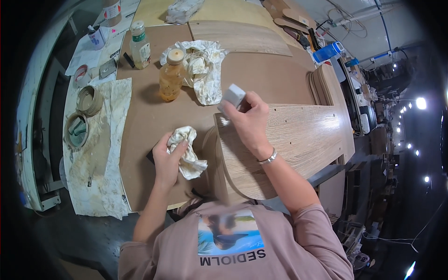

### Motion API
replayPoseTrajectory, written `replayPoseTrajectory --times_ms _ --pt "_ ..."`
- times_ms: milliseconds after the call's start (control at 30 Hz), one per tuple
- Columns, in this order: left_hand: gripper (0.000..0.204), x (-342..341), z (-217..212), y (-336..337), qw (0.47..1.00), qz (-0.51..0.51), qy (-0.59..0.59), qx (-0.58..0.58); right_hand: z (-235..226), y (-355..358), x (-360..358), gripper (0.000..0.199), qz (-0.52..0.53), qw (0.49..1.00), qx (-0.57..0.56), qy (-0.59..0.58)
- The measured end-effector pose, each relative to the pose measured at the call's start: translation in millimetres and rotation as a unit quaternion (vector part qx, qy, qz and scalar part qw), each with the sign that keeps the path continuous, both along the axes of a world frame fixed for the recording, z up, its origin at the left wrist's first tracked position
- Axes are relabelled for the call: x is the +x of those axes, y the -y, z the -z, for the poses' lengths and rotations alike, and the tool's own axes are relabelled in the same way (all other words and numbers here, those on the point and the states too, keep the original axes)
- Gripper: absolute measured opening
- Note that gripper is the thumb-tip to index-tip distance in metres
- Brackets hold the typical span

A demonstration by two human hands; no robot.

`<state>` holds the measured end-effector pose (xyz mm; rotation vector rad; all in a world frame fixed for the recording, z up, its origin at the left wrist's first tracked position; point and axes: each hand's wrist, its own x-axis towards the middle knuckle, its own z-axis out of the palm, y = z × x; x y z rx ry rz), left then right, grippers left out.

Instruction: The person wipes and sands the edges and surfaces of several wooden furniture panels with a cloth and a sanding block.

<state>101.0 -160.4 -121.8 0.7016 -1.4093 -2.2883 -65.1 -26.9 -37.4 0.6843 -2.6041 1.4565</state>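
My left hand point(167, 161) is closed round a crumpled, yellow-stained white rag point(189, 161), whose loose end hangs toward the board. Part of a dark thing shows beside that hand; its kind is hidden. In my right hand point(252, 119) is a small white-and-grey block point(234, 95), slightly blurred, pinched between thumb and fingers above the corner of a panel. The wood-grain panel point(289, 144) has a rounded near edge, small dark holes and lies on top of others. Beyond my left hand stands an amber bottle point(171, 81) of liquid, next to another stained rag point(207, 70).
A clear bottle point(139, 51) stands at the far left. Tape rolls point(89, 100) and a round container point(77, 130) sit on stained paper point(105, 154). Another wood-grain panel point(242, 37) lies at the back. A blue bottle point(327, 52) rests at the far right.
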Motion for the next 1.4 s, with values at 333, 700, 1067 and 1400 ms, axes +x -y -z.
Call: replayPoseTrajectory --times_ms 333,700,1067,1400 --pt "0.02 -9 23 -24 0.992 0.055 0.002 -0.116 -13 -2 1 0.031 -0.055 0.992 0.097 -0.065" --pt "0.027 -7 23 -27 0.97 0.093 0.026 -0.224 -19 -11 -22 0.02 -0.067 0.994 0.081 -0.02" --pt "0.042 -9 -81 16 0.882 0.036 -0.17 -0.438 -47 -4 40 0.039 -0.338 0.932 0.098 -0.09" --pt "0.03 144 -1 158 0.835 -0.273 0.221 -0.423 -19 -93 0 0.057 -0.135 0.943 0.267 -0.144"
